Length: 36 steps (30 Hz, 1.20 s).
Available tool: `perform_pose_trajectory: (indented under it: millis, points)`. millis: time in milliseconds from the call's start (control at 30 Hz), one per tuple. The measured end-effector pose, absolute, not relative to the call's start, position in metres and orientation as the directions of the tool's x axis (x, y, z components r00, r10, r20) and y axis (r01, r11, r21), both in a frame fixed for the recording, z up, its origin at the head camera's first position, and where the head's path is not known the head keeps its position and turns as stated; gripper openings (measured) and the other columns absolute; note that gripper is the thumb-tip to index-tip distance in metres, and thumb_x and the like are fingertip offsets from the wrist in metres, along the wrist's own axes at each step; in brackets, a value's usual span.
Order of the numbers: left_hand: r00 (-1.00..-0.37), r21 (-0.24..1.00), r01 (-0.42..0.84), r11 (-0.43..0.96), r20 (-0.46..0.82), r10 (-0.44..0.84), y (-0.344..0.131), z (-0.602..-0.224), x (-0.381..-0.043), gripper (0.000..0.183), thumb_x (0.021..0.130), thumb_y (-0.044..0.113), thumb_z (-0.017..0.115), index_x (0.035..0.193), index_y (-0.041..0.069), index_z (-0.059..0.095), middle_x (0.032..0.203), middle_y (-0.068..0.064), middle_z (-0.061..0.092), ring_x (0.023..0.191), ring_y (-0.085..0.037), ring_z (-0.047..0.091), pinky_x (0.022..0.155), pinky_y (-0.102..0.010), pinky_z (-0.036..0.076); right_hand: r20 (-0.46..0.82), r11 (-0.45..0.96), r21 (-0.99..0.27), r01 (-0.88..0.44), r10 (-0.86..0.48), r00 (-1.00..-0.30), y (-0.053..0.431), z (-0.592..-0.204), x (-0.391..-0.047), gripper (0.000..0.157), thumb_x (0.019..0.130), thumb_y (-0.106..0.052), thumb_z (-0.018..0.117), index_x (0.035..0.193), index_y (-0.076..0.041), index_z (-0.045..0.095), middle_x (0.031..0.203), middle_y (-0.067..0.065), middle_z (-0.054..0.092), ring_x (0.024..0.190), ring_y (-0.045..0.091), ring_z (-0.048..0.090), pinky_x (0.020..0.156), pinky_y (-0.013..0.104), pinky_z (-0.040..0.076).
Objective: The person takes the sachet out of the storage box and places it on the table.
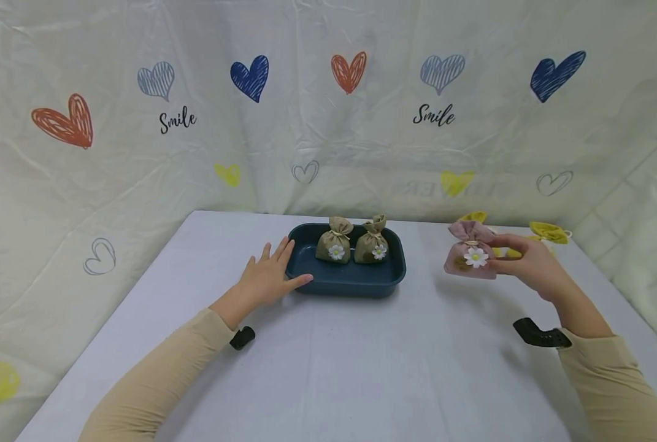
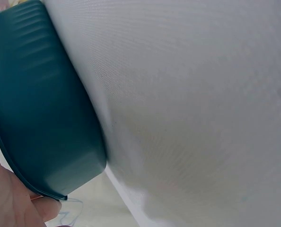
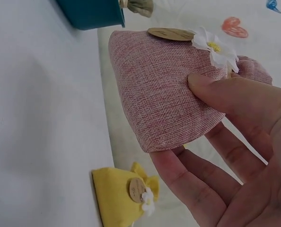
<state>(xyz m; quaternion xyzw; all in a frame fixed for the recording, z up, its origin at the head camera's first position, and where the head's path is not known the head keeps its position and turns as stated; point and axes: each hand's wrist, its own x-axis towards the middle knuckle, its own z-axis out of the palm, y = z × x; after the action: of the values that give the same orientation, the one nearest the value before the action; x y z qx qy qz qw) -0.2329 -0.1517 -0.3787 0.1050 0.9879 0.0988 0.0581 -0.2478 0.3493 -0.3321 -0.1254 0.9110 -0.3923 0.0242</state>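
Off the table, my right hand pinches a pink cloth sachet between thumb and fingers. A white flower and a round brown tag are on the sachet's front, plain in the right wrist view. My left hand rests on the left end of a dark teal tray, fingers spread and straight along its rim. Inside the tray, two olive-brown sachets with tied necks and white flowers stand side by side. The left wrist view shows the tray's outer wall with a fingertip at its rim.
Behind the right hand, yellow sachets stand near the table's back right; one yellow sachet shows clearly in the right wrist view. A white cloth covers the table. A sheet printed with hearts hangs behind it.
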Motion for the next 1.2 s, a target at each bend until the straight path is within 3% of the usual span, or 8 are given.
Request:
perform_pose_trajectory:
  millis: [433, 500, 567, 667, 733, 900, 1100, 1200]
  points:
    - [-0.971, 0.209, 0.198, 0.958, -0.092, 0.221, -0.151, -0.378, -0.233, 0.103, 0.094, 0.078, 0.044, 0.167, 0.014, 0.008, 0.172, -0.007, 0.004, 0.155, -0.043, 0.007, 0.116, -0.070, 0.016, 0.072, 0.668, -0.711, -0.218, -0.239, -0.968, 0.367, -0.344, -0.247, 0.054, 0.098, -0.010, 0.070, 0.139, 0.017, 0.047, 0.143, 0.034, 0.044, 0.091, -0.016, 0.053, 0.071, 0.014, 0.049]
    - [-0.971, 0.208, 0.200, 0.958, -0.089, 0.222, -0.151, -0.378, -0.233, 0.103, 0.095, 0.078, 0.044, 0.167, 0.014, 0.008, 0.172, -0.007, 0.005, 0.155, -0.043, 0.007, 0.116, -0.070, 0.016, 0.086, 0.672, -0.706, -0.224, -0.232, -0.969, 0.370, -0.345, -0.247, 0.054, 0.098, -0.010, 0.071, 0.139, 0.017, 0.048, 0.136, 0.022, 0.054, 0.091, -0.015, 0.053, 0.070, 0.015, 0.050]
    - [-0.971, 0.212, 0.199, 0.957, -0.088, 0.222, -0.151, -0.378, -0.232, 0.103, 0.095, 0.078, 0.044, 0.167, 0.013, 0.008, 0.172, -0.007, 0.004, 0.155, -0.043, 0.007, 0.116, -0.070, 0.016, 0.098, 0.666, -0.710, -0.229, -0.229, -0.969, 0.373, -0.347, -0.248, 0.054, 0.097, -0.009, 0.072, 0.138, 0.017, 0.050, 0.126, 0.001, 0.059, 0.092, -0.015, 0.052, 0.070, 0.016, 0.050]
    - [-0.971, 0.212, 0.197, 0.957, -0.089, 0.220, -0.151, -0.379, -0.232, 0.103, 0.095, 0.078, 0.044, 0.167, 0.013, 0.008, 0.172, -0.007, 0.004, 0.155, -0.043, 0.007, 0.116, -0.070, 0.016, 0.106, 0.631, -0.739, -0.235, -0.236, -0.966, 0.376, -0.350, -0.248, 0.051, 0.095, -0.007, 0.074, 0.135, 0.017, 0.052, 0.113, -0.028, 0.049, 0.091, -0.013, 0.055, 0.070, 0.017, 0.052]
    - [-0.971, 0.213, 0.195, 0.957, -0.092, 0.219, -0.152, -0.379, -0.232, 0.103, 0.095, 0.078, 0.044, 0.167, 0.014, 0.008, 0.172, -0.007, 0.004, 0.155, -0.043, 0.006, 0.116, -0.070, 0.015, 0.094, 0.612, -0.758, -0.226, -0.241, -0.966, 0.378, -0.352, -0.247, 0.049, 0.095, -0.008, 0.074, 0.133, 0.014, 0.054, 0.110, -0.032, 0.049, 0.091, -0.012, 0.057, 0.071, 0.017, 0.052]
    - [-0.971, 0.216, 0.194, 0.957, -0.095, 0.219, -0.152, -0.380, -0.233, 0.103, 0.095, 0.079, 0.044, 0.167, 0.014, 0.008, 0.172, -0.007, 0.004, 0.155, -0.043, 0.006, 0.116, -0.070, 0.014, 0.049, 0.629, -0.751, -0.202, -0.252, -0.966, 0.379, -0.357, -0.247, 0.052, 0.094, -0.015, 0.077, 0.136, 0.009, 0.056, 0.117, -0.021, 0.051, 0.093, -0.012, 0.057, 0.074, 0.019, 0.053]
    - [-0.970, 0.210, 0.199, 0.957, -0.096, 0.223, -0.152, -0.379, -0.233, 0.104, 0.094, 0.080, 0.042, 0.167, 0.014, 0.008, 0.172, -0.007, 0.004, 0.154, -0.044, 0.006, 0.115, -0.071, 0.015, -0.009, 0.661, -0.728, -0.181, -0.272, -0.962, 0.382, -0.360, -0.248, 0.062, 0.097, -0.017, 0.074, 0.142, 0.015, 0.047, 0.139, 0.019, 0.049, 0.096, -0.013, 0.054, 0.075, 0.020, 0.052]
    - [-0.971, 0.205, 0.199, 0.958, -0.094, 0.222, -0.152, -0.379, -0.233, 0.103, 0.094, 0.079, 0.042, 0.167, 0.014, 0.008, 0.172, -0.007, 0.004, 0.154, -0.044, 0.007, 0.115, -0.071, 0.016, -0.021, 0.656, -0.735, -0.174, -0.278, -0.960, 0.385, -0.362, -0.248, 0.062, 0.097, -0.016, 0.073, 0.143, 0.017, 0.045, 0.138, 0.018, 0.049, 0.096, -0.013, 0.053, 0.076, 0.020, 0.053]
